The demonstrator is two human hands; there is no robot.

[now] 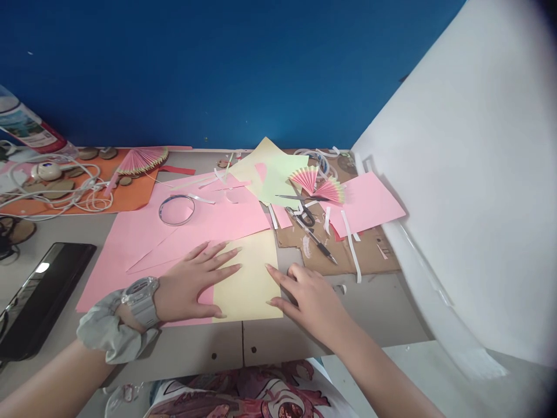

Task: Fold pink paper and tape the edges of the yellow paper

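My left hand (199, 281) lies flat with its fingers spread, across the left edge of a pale yellow paper (250, 278) and the large pink sheet (122, 249) beneath it. At the yellow paper's right edge rests my right hand (300, 296), thumb and index finger stretched out and apart on the paper, the other fingers curled in. Nothing shows in either hand. A roll of tape (176, 210) lies on the pink sheet. Right of the yellow paper are a pen (314, 239) and dark-handled scissors (306, 213), partly covered by paper strips.
Pink pleated paper fans (317, 184) sit on a cardboard piece (287, 238), near another pink sheet (368, 203). One more pleated fan (143, 160) lies at the back left, beside white cables (89, 186). A black power bank (46, 296) is at the left; a blue wall (243, 69) stands behind.
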